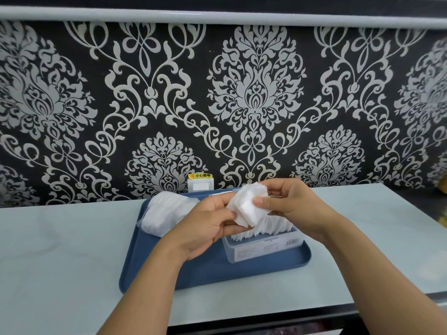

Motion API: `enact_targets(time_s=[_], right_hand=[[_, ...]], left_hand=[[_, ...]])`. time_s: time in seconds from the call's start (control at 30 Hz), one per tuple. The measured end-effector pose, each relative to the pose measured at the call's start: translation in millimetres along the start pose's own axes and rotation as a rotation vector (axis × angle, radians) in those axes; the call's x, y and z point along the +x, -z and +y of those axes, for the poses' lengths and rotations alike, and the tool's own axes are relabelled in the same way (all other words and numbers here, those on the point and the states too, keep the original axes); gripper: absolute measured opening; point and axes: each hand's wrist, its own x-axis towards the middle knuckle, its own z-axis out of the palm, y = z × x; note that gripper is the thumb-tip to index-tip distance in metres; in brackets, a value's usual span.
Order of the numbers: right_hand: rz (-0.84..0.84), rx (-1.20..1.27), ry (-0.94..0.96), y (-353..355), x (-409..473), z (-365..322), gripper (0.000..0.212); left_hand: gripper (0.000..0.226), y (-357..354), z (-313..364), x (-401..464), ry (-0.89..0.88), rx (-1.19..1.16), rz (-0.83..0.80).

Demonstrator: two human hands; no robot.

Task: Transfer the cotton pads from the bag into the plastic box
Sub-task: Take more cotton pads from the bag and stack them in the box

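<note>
A stack of white square cotton pads [246,204] is held in the air between both hands, just above the clear plastic box [256,250]. My left hand [208,226] grips the stack from below and the left. My right hand [287,204] pinches it from the right, thumb on the front pad. The box stands on the right half of a blue tray [212,272], and a row of white pads stands on edge inside it. The clear bag [164,213] with more pads lies on the tray's left half, partly behind my left hand.
The tray rests on a pale countertop [72,250] against a black and silver patterned wall. A white wall socket [200,184] with a yellow warning label sits just behind the tray. The counter's front edge runs along the bottom right.
</note>
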Motion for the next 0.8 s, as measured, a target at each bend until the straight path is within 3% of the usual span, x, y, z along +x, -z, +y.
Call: enact_targets(time_s=[0.53, 0.67, 0.8], right_hand=[[0.053, 0.231, 0.007, 7, 2, 7, 0.028], [0.031, 0.285, 0.057, 7, 2, 5, 0.021], [-0.008, 0.354, 0.126, 14, -2, -4, 0.032]], left_hand=[[0.039, 3, 6, -4, 0.024, -0.245, -0.088], [0.038, 4, 5, -3, 0.036, -0.242, -0.066], [0.037, 6, 2, 1, 0.046, -0.218, 0.001]])
